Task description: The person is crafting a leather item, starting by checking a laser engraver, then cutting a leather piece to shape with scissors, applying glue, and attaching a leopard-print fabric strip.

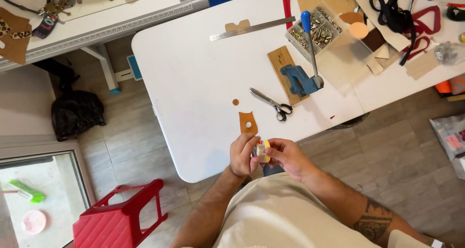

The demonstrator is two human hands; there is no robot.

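Both my hands meet at the near edge of the white table (193, 83). My left hand (242, 155) and my right hand (286, 157) together hold a small roll of tape (262, 151), yellowish with a pale core, the fingers closed around it. Just beyond my hands lies a tan leather piece (247, 122) with a round hole in it. A tiny round leather cut-out (235, 102) rests a little farther up the table.
Scissors (272, 103) lie to the right of the leather piece. A blue hand press (302, 76) stands on a wooden block, with a box of metal fittings (317, 30) and a steel ruler (252, 28) behind. A red plastic stool (118, 219) stands on the floor at the left.
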